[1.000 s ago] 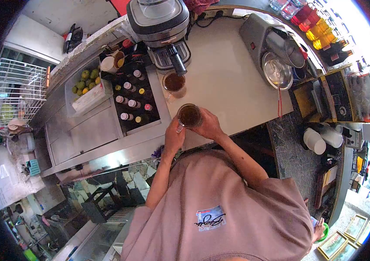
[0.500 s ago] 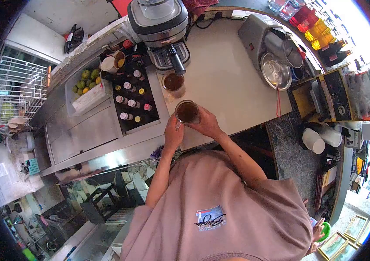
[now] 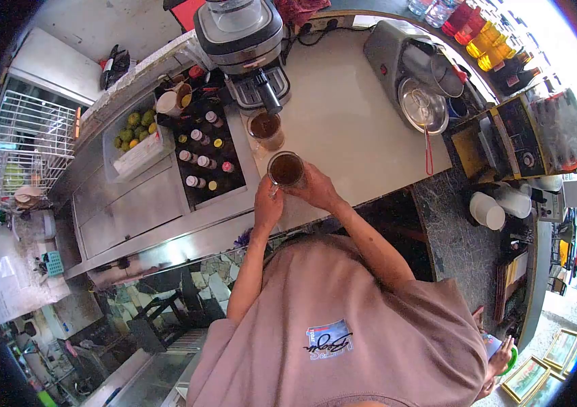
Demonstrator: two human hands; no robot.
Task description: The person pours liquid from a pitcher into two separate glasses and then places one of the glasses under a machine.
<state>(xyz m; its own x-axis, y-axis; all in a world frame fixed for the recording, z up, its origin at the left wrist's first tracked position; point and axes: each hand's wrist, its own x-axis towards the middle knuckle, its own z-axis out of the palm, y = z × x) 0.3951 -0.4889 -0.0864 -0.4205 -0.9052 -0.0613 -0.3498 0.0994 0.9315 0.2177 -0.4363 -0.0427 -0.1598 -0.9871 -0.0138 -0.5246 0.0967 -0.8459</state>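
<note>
A clear glass mug (image 3: 286, 168) of dark brown drink is held between my two hands over the counter's front edge. My left hand (image 3: 268, 205) is closed at the mug's handle side. Around the mug's right side, my right hand (image 3: 319, 188) has its fingers wrapped. Just beyond stands a second glass (image 3: 265, 129) of similar dark drink, on the counter under the front of the espresso machine (image 3: 241, 44). The machine's black portafilter handle (image 3: 268, 93) points toward me above that glass.
Left are a rack of capped bottles (image 3: 200, 161) and a tub of green fruit (image 3: 136, 129). A grey appliance (image 3: 383, 61), metal strainer (image 3: 424, 105) and coloured bottles (image 3: 482, 44) stand right. Another person's hand (image 3: 502, 356) shows at lower right, by something green.
The view has shifted slightly. My hands and the held mug have moved slightly left and up in the picture, both hands keeping their hold.
</note>
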